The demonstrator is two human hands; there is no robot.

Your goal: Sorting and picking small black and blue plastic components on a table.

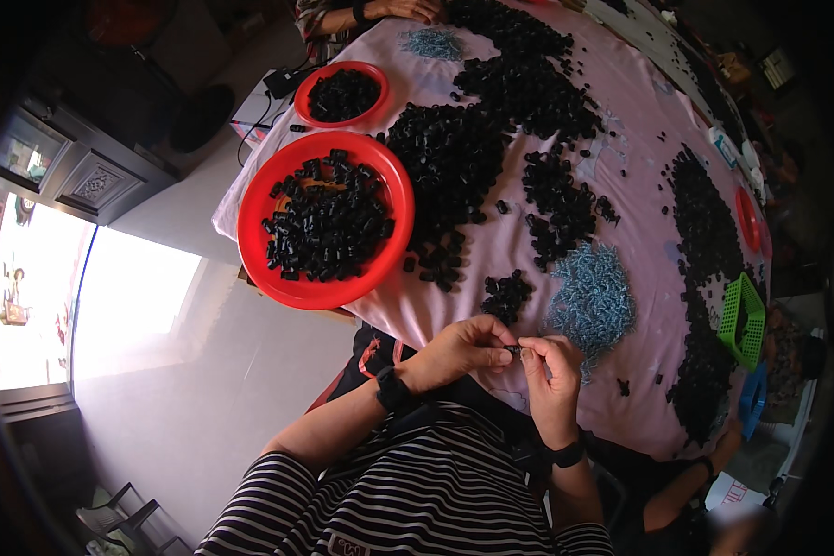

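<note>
Close in front of me, at the near edge of the cloth, my left hand [464,354] pinches a small black plastic part [512,351] between thumb and fingers. From the other side, my right hand [550,373] brings its thumb and forefinger together at the same part; whether it also holds a screw is hidden by the fingers. Just beyond my right hand lies a pile of blue-grey screws [593,301]. A small heap of black parts [507,296] sits just beyond my left hand.
A large red basin [267,269] of black parts stands at the left, a smaller red bowl [379,82] behind it. Black piles [449,153] cover the pink tablecloth [635,213]. A green basket [743,322] is at right. Other people's hands [415,9] show at the far edge and lower right.
</note>
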